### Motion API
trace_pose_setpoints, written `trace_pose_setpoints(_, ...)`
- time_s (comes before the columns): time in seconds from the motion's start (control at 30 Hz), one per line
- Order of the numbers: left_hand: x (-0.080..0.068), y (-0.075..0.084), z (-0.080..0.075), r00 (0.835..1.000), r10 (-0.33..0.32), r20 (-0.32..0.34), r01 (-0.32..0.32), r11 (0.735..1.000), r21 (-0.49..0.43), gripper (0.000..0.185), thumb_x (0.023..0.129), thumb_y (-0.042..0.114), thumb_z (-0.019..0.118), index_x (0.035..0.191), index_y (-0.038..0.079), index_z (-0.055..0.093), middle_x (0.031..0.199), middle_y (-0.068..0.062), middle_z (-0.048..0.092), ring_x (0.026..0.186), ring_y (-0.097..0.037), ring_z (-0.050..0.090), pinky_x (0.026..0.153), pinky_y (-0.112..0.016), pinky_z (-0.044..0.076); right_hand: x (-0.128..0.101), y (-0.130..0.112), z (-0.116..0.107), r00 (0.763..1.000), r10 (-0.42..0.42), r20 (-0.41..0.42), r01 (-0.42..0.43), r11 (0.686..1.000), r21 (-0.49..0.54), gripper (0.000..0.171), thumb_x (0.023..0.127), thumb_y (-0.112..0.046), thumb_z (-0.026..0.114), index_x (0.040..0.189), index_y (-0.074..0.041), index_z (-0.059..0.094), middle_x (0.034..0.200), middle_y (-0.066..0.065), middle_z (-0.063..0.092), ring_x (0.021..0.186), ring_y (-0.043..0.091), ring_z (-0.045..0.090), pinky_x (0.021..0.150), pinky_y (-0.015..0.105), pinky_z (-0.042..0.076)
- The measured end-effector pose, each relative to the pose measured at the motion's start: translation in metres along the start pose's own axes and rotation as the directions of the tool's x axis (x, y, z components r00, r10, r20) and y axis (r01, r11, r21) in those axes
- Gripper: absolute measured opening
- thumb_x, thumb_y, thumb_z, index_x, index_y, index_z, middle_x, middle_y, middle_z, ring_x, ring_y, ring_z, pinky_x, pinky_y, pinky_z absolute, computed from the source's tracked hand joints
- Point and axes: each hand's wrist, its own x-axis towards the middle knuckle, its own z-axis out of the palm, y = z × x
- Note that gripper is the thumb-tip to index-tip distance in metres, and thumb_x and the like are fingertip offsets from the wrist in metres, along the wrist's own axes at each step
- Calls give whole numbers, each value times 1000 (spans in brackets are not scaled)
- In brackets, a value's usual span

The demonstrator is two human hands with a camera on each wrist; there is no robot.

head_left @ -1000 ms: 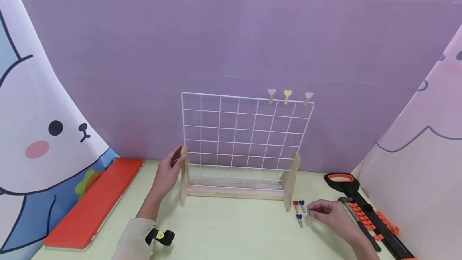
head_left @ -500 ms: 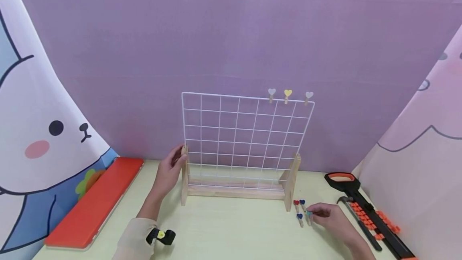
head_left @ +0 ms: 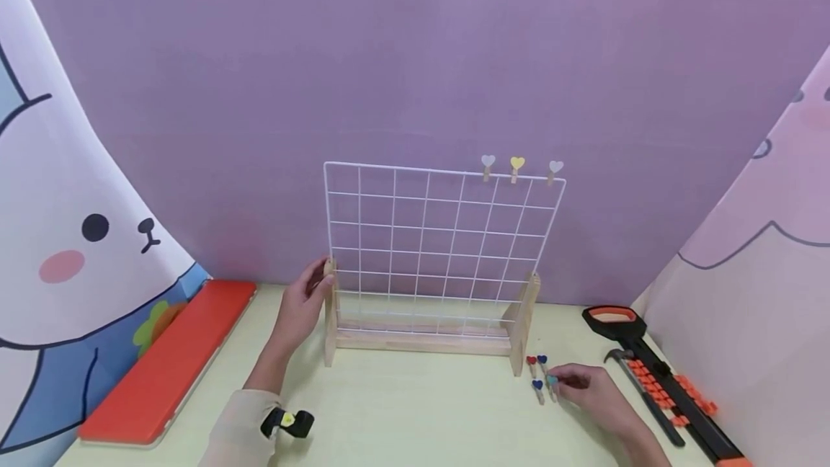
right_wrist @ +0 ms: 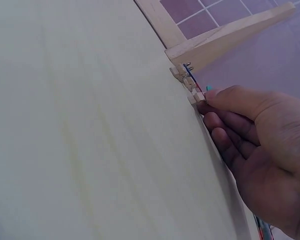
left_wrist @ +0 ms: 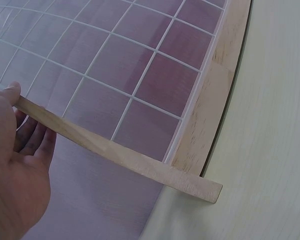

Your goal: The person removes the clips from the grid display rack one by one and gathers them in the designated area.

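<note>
— So, biggest first: the pale green tabletop (head_left: 415, 409), and on it the white wire grid panel in its light wooden stand (head_left: 441, 236), upright against the purple backdrop.

— And the left hand (head_left: 301, 308)?

— On the stand's left wooden upright (head_left: 331, 316); the wrist view shows the thumb laid on the slat's edge and the fingers curled behind it, so it grips the post.

— Then the right hand (head_left: 593, 391)?

— Low on the table by the stand's right foot, fingertips (right_wrist: 217, 97) pinched together on a small wooden clip with a teal heart (head_left: 552, 382). That clip lies flat on the table, touching or just beside a blue-heart clip (head_left: 537, 388), with a red-heart clip (head_left: 532, 362) and another blue one near the foot.

— What could go wrong?

— I'd judge the pinch is shallow — the clip is tiny and could slip, or the fingers could drag its neighbours along. If the left hand loosens, the light stand could rock and shake the three heart clips (head_left: 516, 168) on its top wire.
</note>
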Motion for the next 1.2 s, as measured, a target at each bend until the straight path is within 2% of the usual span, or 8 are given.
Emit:
trace_pose_setpoints(0.43, 0, 1, -1, 1000, 15, -5, -15, 1000, 10, 54, 108, 28, 56, 155, 4, 44, 151, -23, 55, 136, -32, 53, 98, 1, 43, -2, 3, -3, 998, -55, 37, 54, 998, 27, 29, 90, -11, 79, 117, -2, 76, 111, 14, 77, 86, 3, 66, 71, 20, 58)
trace_pose_setpoints(0.57, 0, 1, -1, 1000, 22, -9, -22, 1000, 12, 53, 108, 28, 56, 155, 5, 45, 149, -23, 56, 126, -3, 58, 98, 0, 44, -2, 4, -3, 998, -59, 34, 59, 998, 24, 29, 89, -9, 79, 117, -2, 76, 111, 14, 78, 86, 2, 67, 71, 20, 59)
trace_pose_setpoints(0.67, 0, 0, -1, 1000, 20, -9, -20, 1000, 15, 53, 108, 28, 56, 155, 5, 45, 149, -22, 56, 121, 5, 56, 98, 0, 45, -2, 3, -2, 998, -59, 29, 58, 998, 23, 29, 89, -9, 80, 116, -2, 76, 110, 14, 78, 86, 3, 67, 71, 20, 59)
trace_pose_setpoints(0.8, 0, -1, -1, 1000, 12, -8, -12, 1000, 20, 53, 108, 28, 55, 155, 6, 44, 149, -21, 56, 132, -22, 57, 98, 0, 44, -3, 1, -3, 998, -56, 25, 55, 998, 33, 30, 89, -13, 80, 117, -2, 76, 110, 14, 78, 87, 3, 68, 73, 20, 59)
trace_pose_setpoints(0.87, -1, 0, -1, 1000, 12, -9, -12, 1000, 23, 53, 109, 28, 54, 156, 5, 44, 150, -22, 56, 134, -30, 55, 98, 0, 44, -4, 0, -4, 999, -46, 24, 45, 998, 32, 32, 89, -15, 81, 118, -3, 76, 112, 14, 77, 89, 2, 68, 75, 20, 59)
trace_pose_setpoints(1.1, -1, -2, -1, 1000, 8, -4, -8, 1000, 20, 53, 108, 29, 55, 155, 6, 44, 150, -22, 56, 136, -34, 54, 98, 0, 43, -9, -7, -15, 1000, 24, -16, -24, 1000, 11, 33, 91, -20, 80, 121, -7, 75, 118, 11, 77, 95, 5, 70, 79, 19, 58)
trace_pose_setpoints(1.2, 0, -1, -1, 1000, 14, -4, -14, 1000, 23, 53, 109, 29, 55, 155, 6, 44, 150, -22, 55, 136, -34, 54, 98, 0, 43, -7, -16, -24, 999, 29, -42, -28, 999, 28, 34, 94, -21, 77, 125, -7, 74, 120, 11, 77, 97, 6, 71, 80, 19, 59)
